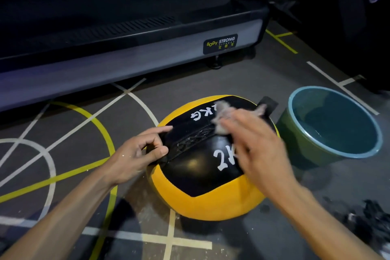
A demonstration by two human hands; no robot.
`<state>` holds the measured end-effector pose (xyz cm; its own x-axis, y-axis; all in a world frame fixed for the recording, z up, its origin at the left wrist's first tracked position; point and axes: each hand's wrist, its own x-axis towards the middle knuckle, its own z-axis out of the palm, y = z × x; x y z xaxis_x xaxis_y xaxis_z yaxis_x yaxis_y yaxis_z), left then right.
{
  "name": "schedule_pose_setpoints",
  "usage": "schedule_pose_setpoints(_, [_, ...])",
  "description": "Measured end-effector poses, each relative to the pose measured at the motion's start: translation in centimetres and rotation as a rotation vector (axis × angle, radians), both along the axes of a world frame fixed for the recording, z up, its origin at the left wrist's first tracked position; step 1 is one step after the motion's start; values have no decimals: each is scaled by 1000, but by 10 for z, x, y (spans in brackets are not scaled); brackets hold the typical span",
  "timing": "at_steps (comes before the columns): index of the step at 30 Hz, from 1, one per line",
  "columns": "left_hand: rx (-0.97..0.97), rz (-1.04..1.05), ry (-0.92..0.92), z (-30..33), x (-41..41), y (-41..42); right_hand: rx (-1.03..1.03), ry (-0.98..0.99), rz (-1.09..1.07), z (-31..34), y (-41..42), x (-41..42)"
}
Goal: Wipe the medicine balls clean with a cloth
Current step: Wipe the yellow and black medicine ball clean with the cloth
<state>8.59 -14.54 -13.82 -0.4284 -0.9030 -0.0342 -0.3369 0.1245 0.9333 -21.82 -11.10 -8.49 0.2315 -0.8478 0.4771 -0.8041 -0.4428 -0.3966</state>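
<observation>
A yellow and black medicine ball (196,177) with white "2KG" lettering sits on the gym floor at the centre of the head view. My left hand (139,152) pinches the black strap at the ball's left side between thumb and fingers. My right hand (255,145) lies on top of the ball, blurred, fingers stretched over a pale grey cloth (221,116) that it presses against the black panel. Part of the cloth sticks out beyond the fingertips.
A green bucket with a blue rim (335,124), holding water, stands just right of the ball. A treadmill base (130,44) labelled "Body Strong" runs across the back. Dark debris (371,219) lies at the lower right. The floor carries white and yellow lines.
</observation>
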Motion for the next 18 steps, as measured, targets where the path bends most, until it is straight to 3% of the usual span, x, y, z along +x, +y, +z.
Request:
schedule_pose_setpoints(2, [15,1,38,-2,6,4,-22,62,81,-1,-7,-1])
schedule_pose_setpoints(5, [39,-14,48,-3,9,8,132,-126,-262,-1,-32,-41])
schedule_pose_setpoints(8, [45,-18,53,-1,9,9,368,-164,-511,-6,-34,-68])
schedule_pose_setpoints(10, [38,-10,51,-3,11,10,306,-340,-567,1,-19,-62])
schedule_pose_setpoints(13, [39,6,46,-5,13,12,14,-571,-523,11,11,-35])
schedule_pose_setpoints(16, [30,20,57,-4,8,13,-63,-276,-241,-10,33,-13])
schedule_pose_setpoints(18, [31,3,55,-2,1,13,-50,-200,-239,-28,30,-27])
